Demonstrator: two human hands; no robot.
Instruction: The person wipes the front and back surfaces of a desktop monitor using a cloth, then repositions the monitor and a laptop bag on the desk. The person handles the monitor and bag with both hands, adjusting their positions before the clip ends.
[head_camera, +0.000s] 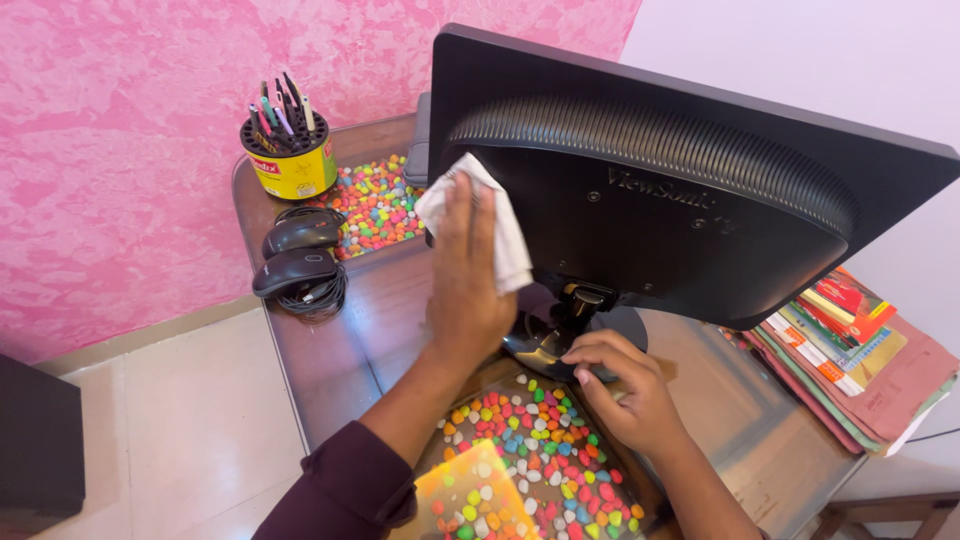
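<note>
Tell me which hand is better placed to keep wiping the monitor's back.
Left, probably. The left hand already presses the white cloth flat against the back of the monitor. The right hand is lower, fingers on the round stand base, and holds no cloth.

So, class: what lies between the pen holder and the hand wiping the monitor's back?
In the head view, a patch of coloured pebbles under the glass desktop lies between the pen holder and the left hand, which presses a white cloth.
</note>
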